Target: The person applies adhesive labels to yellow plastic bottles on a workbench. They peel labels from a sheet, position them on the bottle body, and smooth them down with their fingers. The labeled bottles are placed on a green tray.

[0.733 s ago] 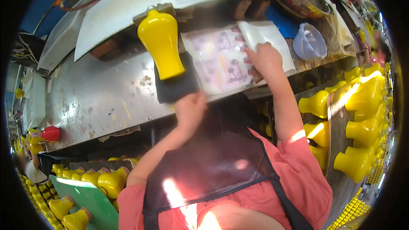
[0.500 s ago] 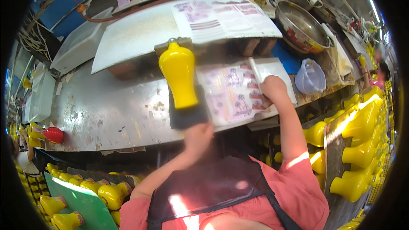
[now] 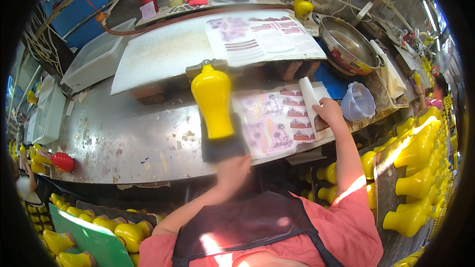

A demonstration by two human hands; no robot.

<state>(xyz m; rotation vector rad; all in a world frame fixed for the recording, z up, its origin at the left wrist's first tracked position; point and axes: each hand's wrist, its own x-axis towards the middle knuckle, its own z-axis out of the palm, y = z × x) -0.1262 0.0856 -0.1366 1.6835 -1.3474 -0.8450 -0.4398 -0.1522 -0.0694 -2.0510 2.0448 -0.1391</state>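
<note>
Metal bench (image 3: 138, 141), bucket (image 3: 358, 103) beside right hand (image 3: 330, 112)

A long, grey metal bench (image 3: 114, 153) is marked across its left part with small flecks and scraps. On it, a wide, rectangular white board (image 3: 158, 54) is held up by reddish-brown bricks (image 3: 147, 94), and printed white sheets (image 3: 262, 37) are spread over the board's right side. Nearer, a flat pale sheet printed in purple and red (image 3: 267, 118) is laid (its white top layer (image 3: 309, 103) is curled up at the right). A round, pale lavender plastic bucket (image 3: 356, 106) is stood at the right end; a rectangular white plastic tub (image 3: 94, 71) is set far left.
</note>
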